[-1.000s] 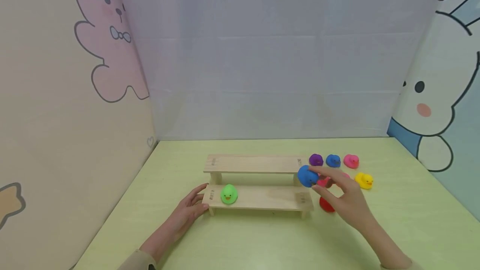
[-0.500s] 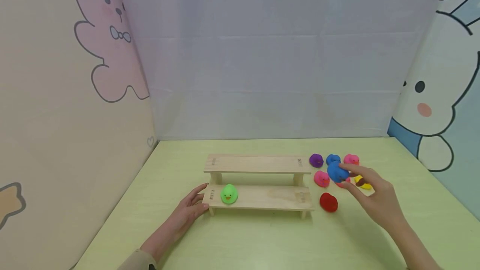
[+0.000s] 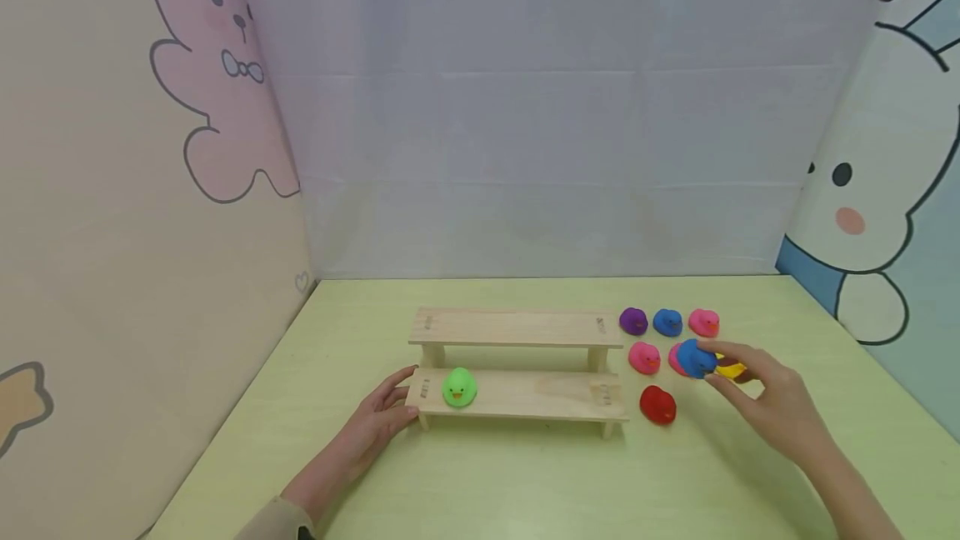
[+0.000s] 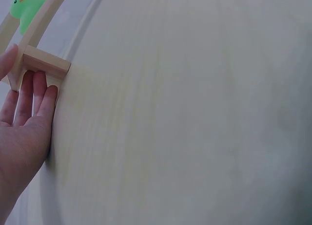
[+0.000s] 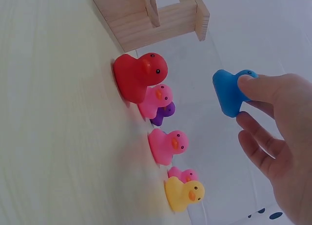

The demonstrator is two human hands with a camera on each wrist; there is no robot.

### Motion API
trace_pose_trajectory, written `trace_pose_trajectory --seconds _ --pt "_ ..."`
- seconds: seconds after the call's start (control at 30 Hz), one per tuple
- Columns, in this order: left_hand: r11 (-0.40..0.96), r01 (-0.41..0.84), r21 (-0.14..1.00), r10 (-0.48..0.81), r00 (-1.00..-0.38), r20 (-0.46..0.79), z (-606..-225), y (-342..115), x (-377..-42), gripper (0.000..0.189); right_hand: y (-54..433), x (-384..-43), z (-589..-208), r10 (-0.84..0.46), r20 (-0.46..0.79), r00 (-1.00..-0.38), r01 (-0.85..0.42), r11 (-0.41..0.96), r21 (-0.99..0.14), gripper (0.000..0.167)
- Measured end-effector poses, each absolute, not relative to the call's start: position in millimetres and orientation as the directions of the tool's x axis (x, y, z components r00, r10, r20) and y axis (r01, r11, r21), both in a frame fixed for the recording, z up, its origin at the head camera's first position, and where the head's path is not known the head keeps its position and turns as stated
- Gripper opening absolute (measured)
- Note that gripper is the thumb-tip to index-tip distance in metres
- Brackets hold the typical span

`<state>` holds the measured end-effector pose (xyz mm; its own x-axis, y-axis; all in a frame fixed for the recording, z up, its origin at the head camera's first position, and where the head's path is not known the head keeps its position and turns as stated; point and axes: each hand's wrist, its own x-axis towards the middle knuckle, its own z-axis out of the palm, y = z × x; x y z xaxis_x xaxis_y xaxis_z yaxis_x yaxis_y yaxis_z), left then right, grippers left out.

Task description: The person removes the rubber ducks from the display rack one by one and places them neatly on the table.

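My right hand (image 3: 776, 407) pinches a blue rubber duck (image 5: 231, 91) between thumb and fingertips, raised off the table in the right wrist view. In the head view this duck overlaps a pink duck (image 3: 677, 359) and lies just left of a yellow duck (image 5: 184, 193). My left hand (image 3: 378, 415) holds the left end of the lower step of a two-step wooden stand (image 3: 525, 394), thumb at the front edge and fingers along the end. Seen in the left wrist view, the fingertips reach under the board. A green duck (image 3: 459, 388) sits on that lower step near its left end.
Right of the stand, a red duck (image 3: 657, 405) sits nearest the front. Behind it are another pink duck (image 3: 644, 358), then a back row of a purple duck (image 3: 633, 322), a second blue duck (image 3: 667, 322) and a pink one. A white curtain (image 3: 480, 148) closes off the back.
My right hand has carried the blue duck rightward from beside the stand's right end, then slightly lower, over the other ducks. The left hand and the stand have stayed put.
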<state>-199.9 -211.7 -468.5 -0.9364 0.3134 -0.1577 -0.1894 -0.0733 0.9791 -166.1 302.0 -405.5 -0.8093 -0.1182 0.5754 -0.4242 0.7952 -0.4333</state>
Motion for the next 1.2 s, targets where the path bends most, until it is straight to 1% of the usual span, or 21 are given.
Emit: trace_pose_trajectory --seconds 0.23,0.37,0.47,0.67,0.83,1.03,1.2 --pt "-0.079 -0.205 0.976 0.317 -0.933 -0.170 -461 -210 -197 0.064 312 -166 -408 -0.137 0.427 -0.894 -0.343 0.822 -0.455 0.044" --pt "-0.069 -0.203 0.977 0.336 -0.926 -0.169 -452 -209 -193 0.066 320 -167 -412 -0.162 0.310 -0.937 -0.300 0.829 -0.473 0.042" --pt "-0.061 -0.207 0.976 0.342 -0.923 -0.174 -447 -208 -190 0.067 323 -168 -415 -0.179 0.234 -0.956 -0.275 0.825 -0.493 0.041" --pt "-0.052 -0.206 0.977 0.343 -0.923 -0.176 -443 -208 -189 0.067 326 -168 -420 -0.193 0.108 -0.975 -0.221 0.812 -0.540 0.037" --pt "-0.059 -0.204 0.977 0.344 -0.923 -0.171 -449 -209 -191 0.067 328 -168 -425 -0.180 0.008 -0.984 -0.152 0.806 -0.571 0.037" --pt "-0.074 -0.202 0.977 0.324 -0.931 -0.168 -463 -211 -197 0.064 329 -168 -428 -0.163 -0.013 -0.987 -0.124 0.798 -0.590 0.037" --pt "-0.075 -0.197 0.977 0.323 -0.932 -0.164 -467 -212 -198 0.064 329 -167 -426 -0.163 -0.036 -0.986 -0.109 0.794 -0.598 0.037"
